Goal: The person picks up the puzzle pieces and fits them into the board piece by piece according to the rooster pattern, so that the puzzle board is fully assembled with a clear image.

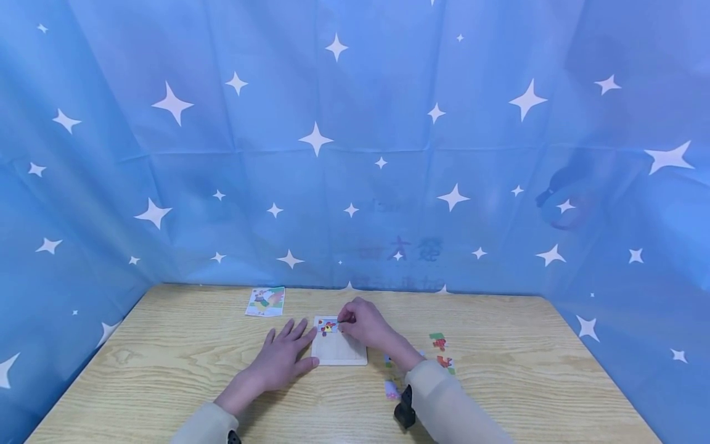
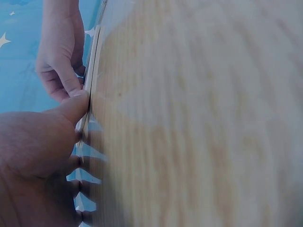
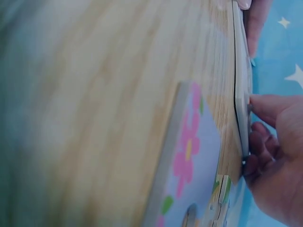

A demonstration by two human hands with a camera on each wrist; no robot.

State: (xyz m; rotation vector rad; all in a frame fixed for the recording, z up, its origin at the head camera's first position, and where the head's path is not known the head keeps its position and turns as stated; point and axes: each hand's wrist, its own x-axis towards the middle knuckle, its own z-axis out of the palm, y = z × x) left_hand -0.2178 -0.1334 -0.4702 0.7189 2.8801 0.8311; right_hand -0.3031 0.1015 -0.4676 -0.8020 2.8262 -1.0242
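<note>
Square, pale wooden puzzle tray lies flat near the middle of a light wood-grain tabletop, between a person's two bare hands. Brightly coloured picture pieces, in blue, red and yellow, sit in its upper left part; the lower part shows bare wood.

The left hand rests at the tray's left side with its fingers spread and its thumb touching the edge, as if to steady it. The right hand reaches over the tray's upper right part, its grip closed: thumb and fingertips seem to pinch a small puzzle piece, of which only a dark edge shows beside the coloured ones.

Loose pieces lie to the right of the tray, some partly hidden by the right forearm: one green and red, one orange and green, and nearer the person, a lilac one with a pink flower. A white card with a colourful animal picture lies beyond the left hand.

Fitting a piece into the top row appears to be the step in hand. The next move likely calls for lining up its edge with its neighbour, then pressing it flat.
</note>
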